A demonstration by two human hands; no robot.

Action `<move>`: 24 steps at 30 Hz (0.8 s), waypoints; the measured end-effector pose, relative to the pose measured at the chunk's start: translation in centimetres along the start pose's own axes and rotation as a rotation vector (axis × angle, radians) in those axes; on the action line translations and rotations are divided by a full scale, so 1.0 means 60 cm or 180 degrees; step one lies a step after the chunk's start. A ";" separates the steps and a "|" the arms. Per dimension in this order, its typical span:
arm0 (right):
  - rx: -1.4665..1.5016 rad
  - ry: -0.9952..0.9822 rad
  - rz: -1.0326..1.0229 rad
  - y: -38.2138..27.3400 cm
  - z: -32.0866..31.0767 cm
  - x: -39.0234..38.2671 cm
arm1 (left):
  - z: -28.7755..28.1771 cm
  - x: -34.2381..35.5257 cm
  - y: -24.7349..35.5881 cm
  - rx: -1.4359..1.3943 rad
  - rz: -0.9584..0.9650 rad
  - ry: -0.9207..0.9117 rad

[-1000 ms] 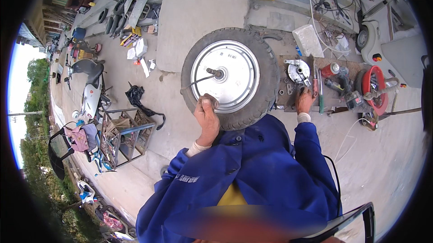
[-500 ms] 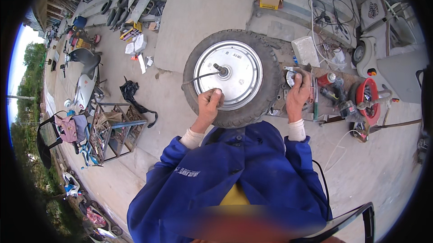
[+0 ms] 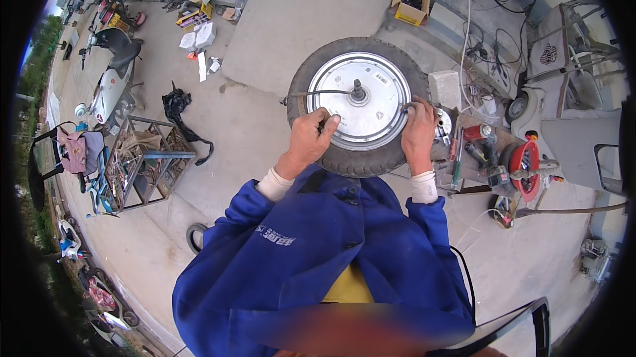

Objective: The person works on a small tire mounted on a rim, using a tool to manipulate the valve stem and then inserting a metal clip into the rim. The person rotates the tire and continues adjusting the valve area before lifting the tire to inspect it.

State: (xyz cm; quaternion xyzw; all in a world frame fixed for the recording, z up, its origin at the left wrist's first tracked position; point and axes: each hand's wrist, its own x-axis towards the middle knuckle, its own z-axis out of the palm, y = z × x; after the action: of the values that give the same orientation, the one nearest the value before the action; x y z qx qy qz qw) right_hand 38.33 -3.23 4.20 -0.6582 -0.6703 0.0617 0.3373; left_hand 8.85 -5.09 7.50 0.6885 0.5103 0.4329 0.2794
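A wheel with a silver hub (image 3: pixel 348 115) and black tyre (image 3: pixel 351 163) lies face up in front of me, its dark cable (image 3: pixel 321 92) running from the axle (image 3: pixel 358 90) toward the left. My left hand (image 3: pixel 308 137) is closed over the hub's lower left, pinching something I cannot make out. My right hand (image 3: pixel 419 133) rests at the wheel's right edge, fingers curled round a small dark thing near the rim. Beside it are a metal brake plate (image 3: pixel 444 128), a green-handled screwdriver (image 3: pixel 457 173), a red spray can (image 3: pixel 476 132) and a power tool (image 3: pixel 497 177).
A red bowl (image 3: pixel 527 177) and white scooter (image 3: pixel 556 125) are at right; a cardboard box (image 3: pixel 409 2) and white block (image 3: pixel 445 88) lie behind. At left stand a metal rack (image 3: pixel 149 161) and another scooter (image 3: pixel 109 88), near a black bag (image 3: pixel 177 108).
My right hand has moved from the tools at right up and left onto the wheel's edge. My left hand has shifted up and right on the hub. The view has shifted.
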 end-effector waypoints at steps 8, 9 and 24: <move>-0.0283 0.0194 0.0351 -0.058 0.010 -0.068 | 0.032 -0.041 -0.014 0.1363 0.0835 -0.0514; -0.0309 0.0216 0.0387 -0.065 0.011 -0.075 | 0.030 -0.039 -0.020 0.1361 0.0898 -0.0470; -0.0171 0.0239 0.0099 -0.094 -0.047 -0.025 | -0.001 -0.017 -0.071 0.0996 0.1328 -0.0406</move>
State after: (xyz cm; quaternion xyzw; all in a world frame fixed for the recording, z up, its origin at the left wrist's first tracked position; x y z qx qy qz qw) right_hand 34.95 -6.31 8.75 -0.6791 -0.6483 0.0243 0.3434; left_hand 6.72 -4.70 3.71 0.8395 0.3995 0.3527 0.1059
